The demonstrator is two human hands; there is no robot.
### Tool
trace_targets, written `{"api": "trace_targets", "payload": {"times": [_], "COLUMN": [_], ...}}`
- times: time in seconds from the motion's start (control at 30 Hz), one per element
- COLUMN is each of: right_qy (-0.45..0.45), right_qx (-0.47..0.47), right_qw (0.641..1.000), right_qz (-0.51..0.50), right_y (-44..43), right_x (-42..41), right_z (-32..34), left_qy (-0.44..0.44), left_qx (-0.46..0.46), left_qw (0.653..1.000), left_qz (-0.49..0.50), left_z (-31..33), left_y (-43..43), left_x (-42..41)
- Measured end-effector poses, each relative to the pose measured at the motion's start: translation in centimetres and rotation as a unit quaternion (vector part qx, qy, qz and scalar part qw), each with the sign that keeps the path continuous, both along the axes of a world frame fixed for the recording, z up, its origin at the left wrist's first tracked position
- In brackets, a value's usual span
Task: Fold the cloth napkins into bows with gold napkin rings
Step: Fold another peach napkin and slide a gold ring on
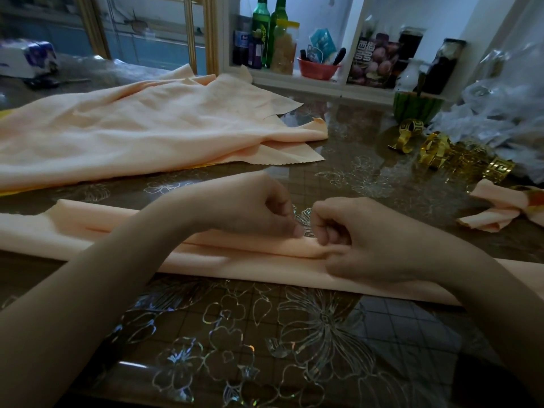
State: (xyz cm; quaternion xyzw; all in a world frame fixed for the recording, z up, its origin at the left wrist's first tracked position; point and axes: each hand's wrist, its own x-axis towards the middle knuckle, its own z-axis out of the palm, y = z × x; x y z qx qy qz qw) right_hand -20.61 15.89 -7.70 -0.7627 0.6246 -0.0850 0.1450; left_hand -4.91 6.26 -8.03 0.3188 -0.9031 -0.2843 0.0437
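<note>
Folded napkin strip (241, 265) flat across worktop (265, 334), running 9 to 3 o'clock, under both hands. Left hand (265, 207) and right hand (353, 242) close together at mid-strip, fingers curled, each pinching the raised top fold. Gold napkin rings (441, 151) loose at 2 o'clock, well apart from hands; unfolded napkin pile (132, 134) at 10 o'clock.

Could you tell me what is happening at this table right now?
A person is folding a peach napkin into a long strip on the table. The left hand and right hand both pinch its upper fold near the middle. Spare napkins lie piled behind, gold napkin rings lie at right, beside one finished bow.
</note>
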Motion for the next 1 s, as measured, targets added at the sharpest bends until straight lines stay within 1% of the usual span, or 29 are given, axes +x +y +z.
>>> {"api": "trace_targets", "payload": {"times": [0.13,0.23,0.37,0.47,0.53,0.67,0.77,0.87,1.0], "right_qy": [0.018,-0.005,-0.01,-0.012,-0.003,0.03,0.044,0.051,0.038], "right_qx": [0.048,0.088,0.092,0.1,0.068,-0.048,-0.097,-0.102,-0.076], "right_qw": [0.998,0.996,0.996,0.995,0.997,0.998,0.994,0.993,0.996], "right_qz": [0.022,0.017,0.009,-0.011,-0.021,-0.033,-0.023,-0.02,-0.023], "right_y": [0.2,0.3,0.2,0.3,0.2,-0.5,-0.9,-0.9,-0.7], "right_x": [-0.4,-0.9,-1.2,-1.1,-0.9,-0.9,-1.0,-0.8,-0.7], "right_z": [0.6,1.2,1.2,0.9,0.8,-0.2,-0.9,-0.8,-0.7], "left_qy": [-0.041,-0.059,-0.064,-0.046,-0.024,0.012,0.034,0.037,0.005], "left_qx": [0.002,-0.009,-0.009,-0.012,-0.039,-0.132,-0.177,-0.157,-0.056], "left_qw": [0.999,0.998,0.997,0.998,0.999,0.991,0.983,0.986,0.998], "left_qz": [-0.01,-0.017,-0.029,-0.031,-0.028,-0.008,-0.022,-0.037,-0.042], "left_z": [0.0,-0.2,-0.3,-0.3,-0.3,-0.7,-1.0,-0.7,-0.4], "left_y": [0.1,0.2,0.3,0.4,0.4,0.3,0.5,0.7,0.9], "left_x": [0.0,-0.1,-0.2,-0.2,-0.2,-0.6,-0.9,-0.9,-0.8]}}
